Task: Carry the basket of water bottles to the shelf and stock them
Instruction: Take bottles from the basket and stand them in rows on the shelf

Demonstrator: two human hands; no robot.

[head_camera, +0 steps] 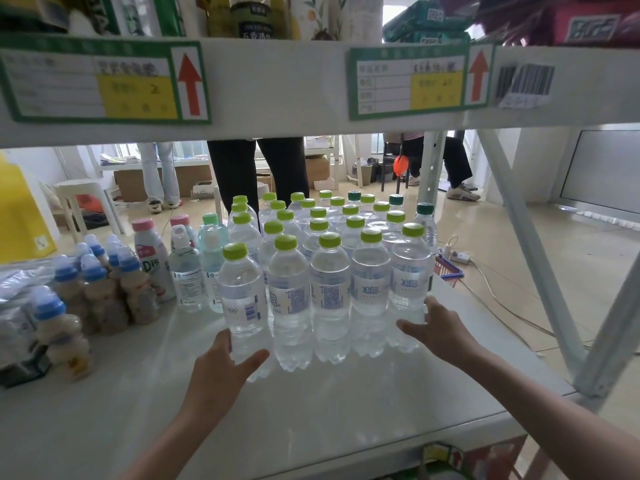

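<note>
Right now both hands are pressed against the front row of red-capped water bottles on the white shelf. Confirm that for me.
Not quite: the caps are lime green, not red. The head view shows the left hand and the right hand pressed against the front row of water bottles on the white shelf, one hand at each end of the row.
</note>
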